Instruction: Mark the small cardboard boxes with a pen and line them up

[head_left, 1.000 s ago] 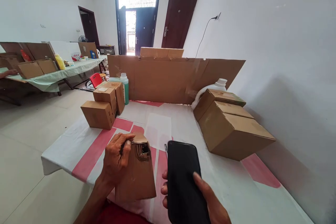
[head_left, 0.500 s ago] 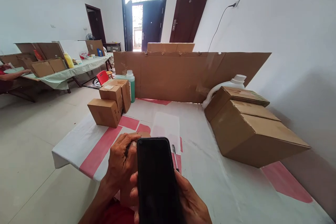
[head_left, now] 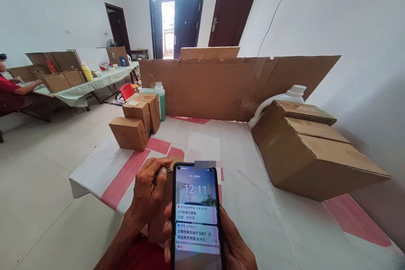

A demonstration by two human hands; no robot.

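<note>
My right hand (head_left: 236, 240) is wrapped around a smartphone (head_left: 196, 223), held upright with its screen toward me. The lit screen shows a lock page reading 12:11 with several notices. Beside the phone, my left hand (head_left: 148, 190) has its fingers bent and closed over a dark spot that I cannot make out. Its fingertips reach to a piece of cardboard (head_left: 176, 161), mostly hidden behind the phone and the hand.
Small cartons (head_left: 128, 133) and a bottle of green liquid (head_left: 160, 101) stand at the table's left. Larger cartons (head_left: 316, 152) and a white jug (head_left: 295, 93) are at right. A cardboard panel (head_left: 205, 88) closes the back. Another person (head_left: 12, 93) sits at the far-left table.
The phone's screen has gone from black to lit. The view has shifted slightly, and the pen beside the phone is now hidden. My left hand has barely moved.
</note>
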